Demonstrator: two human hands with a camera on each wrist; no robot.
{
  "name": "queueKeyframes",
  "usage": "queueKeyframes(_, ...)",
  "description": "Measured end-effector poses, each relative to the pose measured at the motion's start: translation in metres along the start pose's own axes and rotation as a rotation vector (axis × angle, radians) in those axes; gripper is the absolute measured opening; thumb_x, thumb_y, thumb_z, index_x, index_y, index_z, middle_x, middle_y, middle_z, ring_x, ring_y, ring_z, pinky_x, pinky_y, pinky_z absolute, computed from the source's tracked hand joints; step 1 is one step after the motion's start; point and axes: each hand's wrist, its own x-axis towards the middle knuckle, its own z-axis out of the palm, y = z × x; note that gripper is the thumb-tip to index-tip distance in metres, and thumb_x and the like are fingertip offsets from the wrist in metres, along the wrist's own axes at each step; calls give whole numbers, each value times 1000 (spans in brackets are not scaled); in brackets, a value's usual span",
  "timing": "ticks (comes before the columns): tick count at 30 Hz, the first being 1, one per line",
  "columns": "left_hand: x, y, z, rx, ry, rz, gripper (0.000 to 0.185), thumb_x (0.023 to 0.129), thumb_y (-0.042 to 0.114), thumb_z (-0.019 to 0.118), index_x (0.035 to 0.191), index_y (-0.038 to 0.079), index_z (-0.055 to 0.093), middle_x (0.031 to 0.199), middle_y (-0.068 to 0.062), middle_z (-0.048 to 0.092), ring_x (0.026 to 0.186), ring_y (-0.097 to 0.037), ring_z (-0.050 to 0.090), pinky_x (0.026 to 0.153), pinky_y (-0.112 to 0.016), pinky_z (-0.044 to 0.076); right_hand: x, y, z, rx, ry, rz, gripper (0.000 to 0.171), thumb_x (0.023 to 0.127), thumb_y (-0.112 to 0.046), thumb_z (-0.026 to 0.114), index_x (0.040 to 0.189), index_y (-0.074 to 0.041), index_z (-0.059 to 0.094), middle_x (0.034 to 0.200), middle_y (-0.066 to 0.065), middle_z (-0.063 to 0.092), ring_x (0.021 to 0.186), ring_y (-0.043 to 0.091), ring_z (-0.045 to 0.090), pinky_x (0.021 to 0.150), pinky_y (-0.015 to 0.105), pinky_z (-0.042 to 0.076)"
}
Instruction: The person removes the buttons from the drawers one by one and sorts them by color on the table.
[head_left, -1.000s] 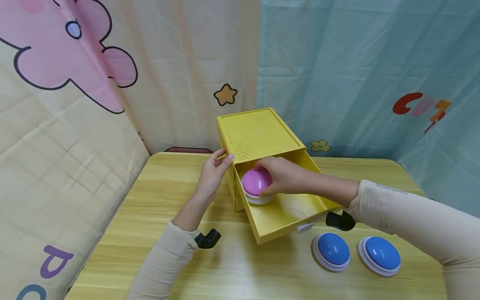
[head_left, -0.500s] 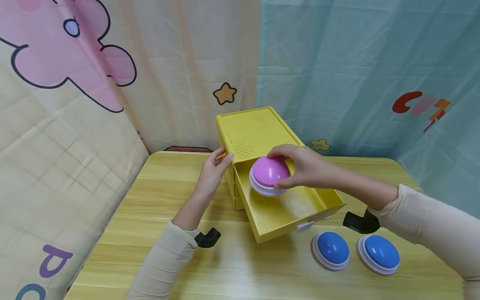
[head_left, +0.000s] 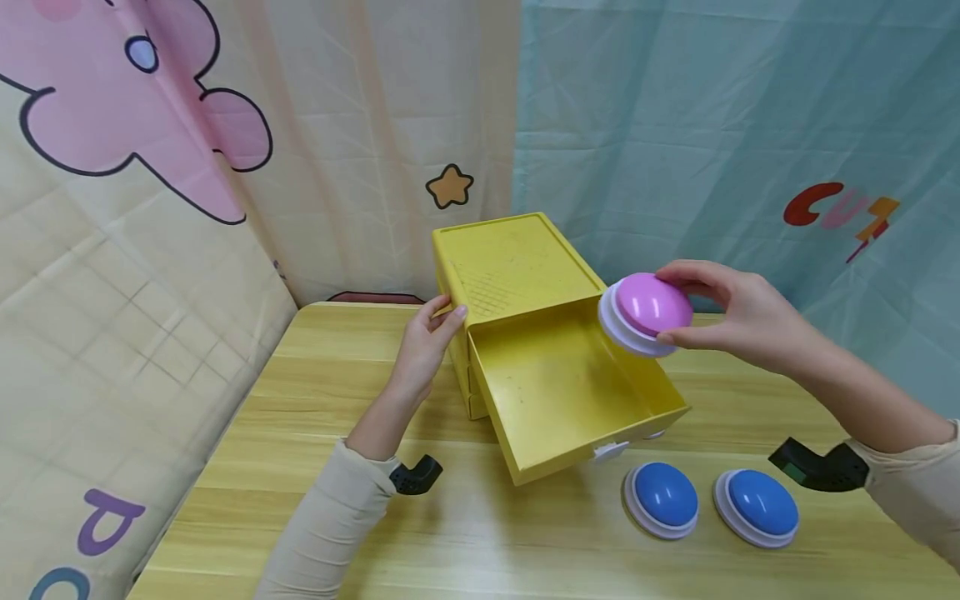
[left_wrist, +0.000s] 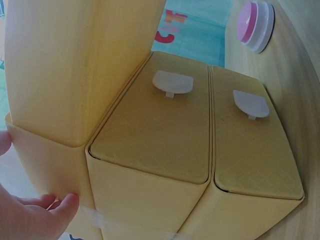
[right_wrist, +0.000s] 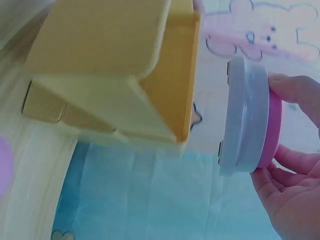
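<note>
My right hand (head_left: 738, 317) pinches a pink push button (head_left: 654, 303) with a white base between thumb and fingers. It is held tilted in the air, above the right side of the open top drawer (head_left: 562, 392). In the right wrist view, the button's white base (right_wrist: 243, 117) faces the yellow drawer cabinet (right_wrist: 100, 40). My left hand (head_left: 423, 350) touches the cabinet's left front edge (head_left: 459, 321), its fingertips (left_wrist: 67, 202) against the side wall. No object shows inside the drawer.
Two blue push buttons (head_left: 663, 498) with white bases lie on the wooden table (head_left: 247, 500), in front of the drawer. Two lower drawers (left_wrist: 155, 120) with white handles are closed. Another pink button (left_wrist: 247, 22) sits on the table in the left wrist view. Curtains stand behind.
My right hand has lifted the pink push button out of the drawer and carried it to the right. My left hand has stayed at the cabinet's edge.
</note>
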Motion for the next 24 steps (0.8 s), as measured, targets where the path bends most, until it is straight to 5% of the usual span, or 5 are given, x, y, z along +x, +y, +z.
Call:
queueKeyframes(10, -1, 1, 0, 1, 3, 4, 58, 89, 29, 57, 135, 3, 34, 122, -11, 45, 112, -22, 43, 96, -38, 32, -36, 63, -11, -11, 131, 188, 55, 75, -14, 74, 123, -7, 48, 106, -12, 51, 96, -7, 45, 68, 7, 40)
queueKeyframes(16, -1, 0, 0, 6, 8, 6, 58, 89, 29, 57, 135, 3, 34, 122, -11, 45, 111, -21, 43, 96, -37, 32, -49, 101, -4, -66, 115, 254, 58, 78, -23, 72, 126, -3, 46, 116, 9, 50, 95, -6, 42, 67, 6, 39)
queueKeyframes(19, -1, 0, 0, 7, 9, 6, 58, 89, 30, 57, 135, 3, 34, 122, -10, 45, 111, -21, 44, 96, -37, 32, -55, 119, 3, -71, 108, 268, 60, 78, -24, 71, 126, 1, 45, 118, 19, 48, 95, -1, 43, 66, 6, 38)
queueKeyframes(24, -1, 0, 0, 5, 10, 0, 58, 89, 30, 57, 135, 4, 35, 121, -11, 46, 111, -21, 44, 96, -38, 32, -64, 142, 15, -54, 92, 313, 63, 79, -24, 70, 125, 9, 42, 118, 28, 46, 106, 34, 45, 65, 3, 35)
